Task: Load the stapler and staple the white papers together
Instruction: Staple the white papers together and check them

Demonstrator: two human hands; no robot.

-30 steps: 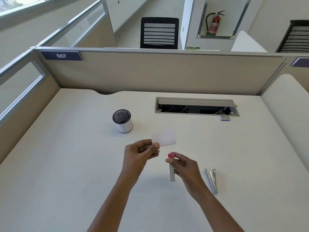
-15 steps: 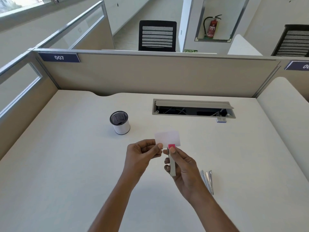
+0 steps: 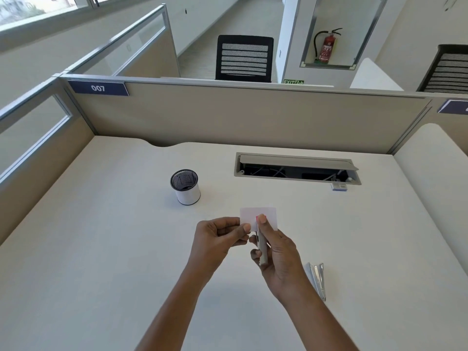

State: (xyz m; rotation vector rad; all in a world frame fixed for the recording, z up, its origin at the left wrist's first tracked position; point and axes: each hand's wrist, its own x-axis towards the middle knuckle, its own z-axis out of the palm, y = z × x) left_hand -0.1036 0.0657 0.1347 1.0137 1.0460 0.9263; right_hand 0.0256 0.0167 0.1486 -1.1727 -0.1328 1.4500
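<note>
My left hand pinches the lower left corner of the small white papers, held above the desk. My right hand grips a slim grey stapler with a pink tip, its front end up against the papers' lower edge. My right thumb lies over the pink tip and hides it in part. A second metal piece, a silver stapler part, lies flat on the desk to the right of my right wrist.
A black mesh pen cup with a white base stands at the left of centre. An open cable tray is set into the desk at the back, with a small blue staple box at its right end. Beige partitions enclose the desk.
My right hand has brought the stapler up and left from above the desk to the papers' lower edge. My left hand has kept hold of the papers and turned them level.
</note>
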